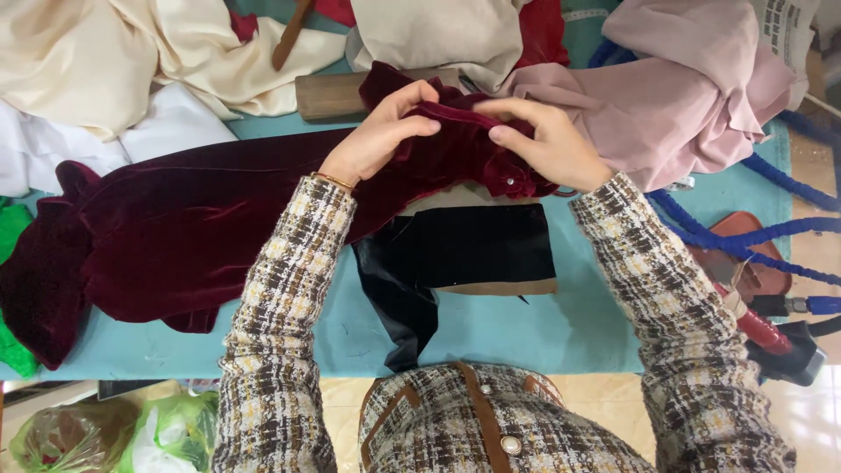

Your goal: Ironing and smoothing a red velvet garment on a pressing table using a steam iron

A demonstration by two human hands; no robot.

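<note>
Head view: left hand (378,133) and right hand (547,144) both pinched a bunched end of the burgundy velvet garment (175,223), held between them at the top centre. It lay on a teal worktable (526,328), long axis left-right, trailing left. Black velvet piece (464,250) sat below, pink fabric (674,96) right.

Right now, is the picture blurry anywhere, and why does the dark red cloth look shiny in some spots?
In the head view, both hands, left hand and right hand, look sharp; the edges bend slightly, like a wide lens. Soft, even light gives the dark red velvet garment pale sheen along its folds, while the black velvet piece stays nearly featureless. The floor at lower right glares a little.
</note>
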